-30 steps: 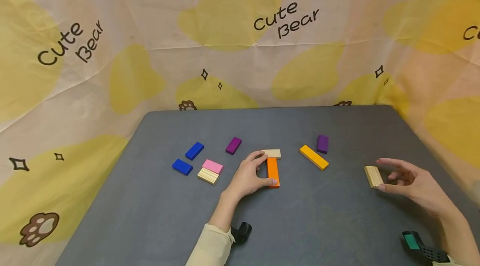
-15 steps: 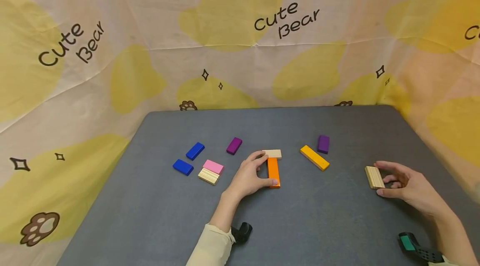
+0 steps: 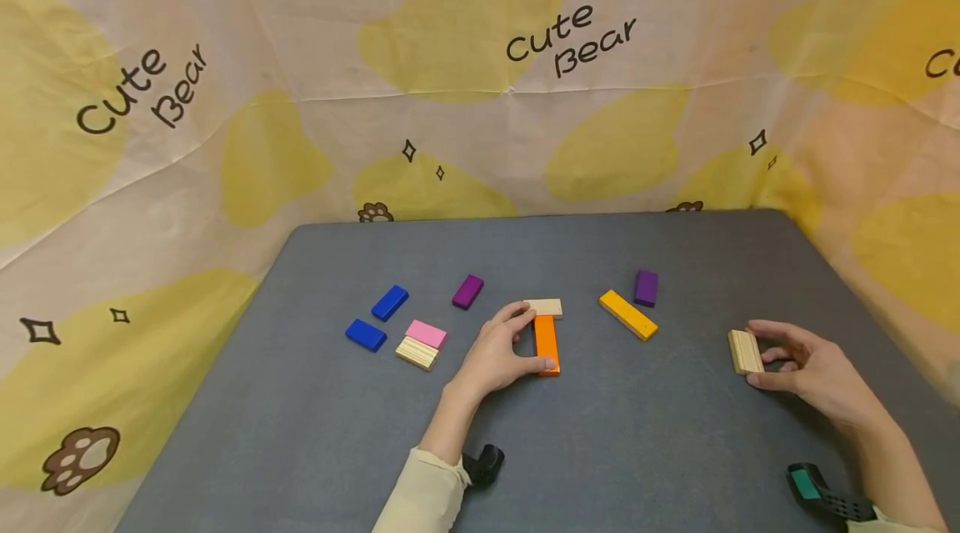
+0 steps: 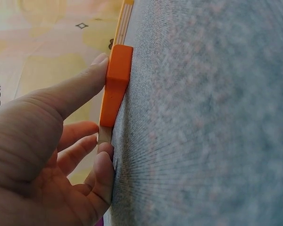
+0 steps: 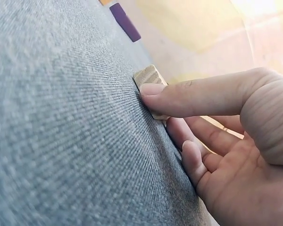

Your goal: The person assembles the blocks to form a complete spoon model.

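On the grey table (image 3: 637,441), against a bear-print cloth (image 3: 465,99), the right hand (image 3: 810,366) pinches a wooden block (image 3: 744,351); the left hand (image 3: 498,354) grips an orange block (image 3: 547,341).

Long block (image 3: 547,344) mid-bench (image 3: 637,450), short block (image 3: 543,308) touching its far end; lone block (image 3: 745,351) far right; small blocks (image 3: 405,324) clustered left.

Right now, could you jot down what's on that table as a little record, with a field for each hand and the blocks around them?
Surface: grey table, bear-print cloth behind
Left hand: grip pinches the orange block, which lies flat
Touching the orange block's far end: pale wooden block
Right hand: thumb and fingers pinch a wooden block, tipped up on its edge
Between the hands: yellow block, purple block
Left group: two blue blocks, pink block, striped wooden block, another purple block
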`<act>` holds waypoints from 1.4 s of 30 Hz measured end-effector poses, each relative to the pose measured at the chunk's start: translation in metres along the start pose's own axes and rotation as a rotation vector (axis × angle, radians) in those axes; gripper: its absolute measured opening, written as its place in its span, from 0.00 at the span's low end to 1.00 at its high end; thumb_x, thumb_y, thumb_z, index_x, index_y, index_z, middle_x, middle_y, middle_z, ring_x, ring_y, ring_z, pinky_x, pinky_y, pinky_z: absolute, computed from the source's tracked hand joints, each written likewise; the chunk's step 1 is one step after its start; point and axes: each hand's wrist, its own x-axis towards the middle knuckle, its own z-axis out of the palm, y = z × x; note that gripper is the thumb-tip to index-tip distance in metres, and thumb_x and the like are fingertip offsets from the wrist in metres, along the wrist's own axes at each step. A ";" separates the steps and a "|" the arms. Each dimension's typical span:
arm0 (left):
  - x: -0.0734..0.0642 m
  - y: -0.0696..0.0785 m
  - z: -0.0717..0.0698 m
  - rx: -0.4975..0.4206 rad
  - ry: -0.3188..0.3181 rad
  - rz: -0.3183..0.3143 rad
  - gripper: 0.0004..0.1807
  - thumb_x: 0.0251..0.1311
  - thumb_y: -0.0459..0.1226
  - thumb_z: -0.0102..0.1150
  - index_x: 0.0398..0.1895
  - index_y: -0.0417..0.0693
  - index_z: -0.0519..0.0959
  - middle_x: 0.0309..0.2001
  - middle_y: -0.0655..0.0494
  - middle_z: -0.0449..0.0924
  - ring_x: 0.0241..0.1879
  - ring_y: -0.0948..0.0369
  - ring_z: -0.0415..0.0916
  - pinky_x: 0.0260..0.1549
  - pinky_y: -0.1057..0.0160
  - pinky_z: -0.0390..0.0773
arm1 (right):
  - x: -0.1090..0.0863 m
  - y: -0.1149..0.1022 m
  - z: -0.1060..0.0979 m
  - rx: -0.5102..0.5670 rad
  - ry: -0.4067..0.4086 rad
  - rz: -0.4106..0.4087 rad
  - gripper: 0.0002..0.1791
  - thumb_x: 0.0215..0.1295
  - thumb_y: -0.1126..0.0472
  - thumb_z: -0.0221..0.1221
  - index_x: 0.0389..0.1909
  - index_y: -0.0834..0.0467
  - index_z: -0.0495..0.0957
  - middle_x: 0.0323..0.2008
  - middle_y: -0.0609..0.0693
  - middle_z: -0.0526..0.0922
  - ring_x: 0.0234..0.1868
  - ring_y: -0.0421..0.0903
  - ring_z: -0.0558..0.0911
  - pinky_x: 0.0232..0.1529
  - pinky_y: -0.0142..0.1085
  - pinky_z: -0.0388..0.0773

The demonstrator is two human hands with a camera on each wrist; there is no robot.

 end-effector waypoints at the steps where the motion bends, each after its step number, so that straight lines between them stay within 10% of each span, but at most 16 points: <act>1: 0.000 0.000 0.000 0.000 0.001 0.002 0.46 0.51 0.53 0.74 0.72 0.49 0.67 0.72 0.59 0.58 0.55 0.55 0.68 0.54 0.55 0.72 | 0.000 0.000 0.000 -0.001 0.001 0.005 0.43 0.50 0.60 0.76 0.66 0.63 0.68 0.47 0.37 0.77 0.38 0.39 0.78 0.30 0.32 0.76; 12: 0.000 0.000 0.000 0.005 0.005 0.003 0.45 0.51 0.53 0.74 0.72 0.49 0.67 0.72 0.60 0.59 0.54 0.56 0.69 0.52 0.55 0.73 | -0.001 -0.002 0.003 -0.001 0.032 0.029 0.41 0.50 0.61 0.75 0.66 0.62 0.68 0.47 0.33 0.76 0.38 0.39 0.77 0.30 0.31 0.74; 30: 0.000 -0.001 0.001 0.005 0.005 0.011 0.45 0.51 0.53 0.74 0.72 0.48 0.67 0.72 0.59 0.59 0.52 0.57 0.70 0.52 0.57 0.73 | -0.009 -0.033 0.010 -0.012 0.018 0.072 0.41 0.52 0.56 0.75 0.67 0.56 0.69 0.39 0.55 0.79 0.37 0.41 0.76 0.32 0.32 0.72; 42: -0.001 -0.002 0.000 -0.007 0.008 0.009 0.46 0.51 0.53 0.74 0.72 0.49 0.67 0.72 0.58 0.59 0.53 0.56 0.69 0.53 0.55 0.73 | -0.009 -0.099 0.087 0.135 -0.044 0.057 0.42 0.48 0.56 0.77 0.65 0.58 0.71 0.58 0.55 0.76 0.53 0.48 0.75 0.45 0.30 0.75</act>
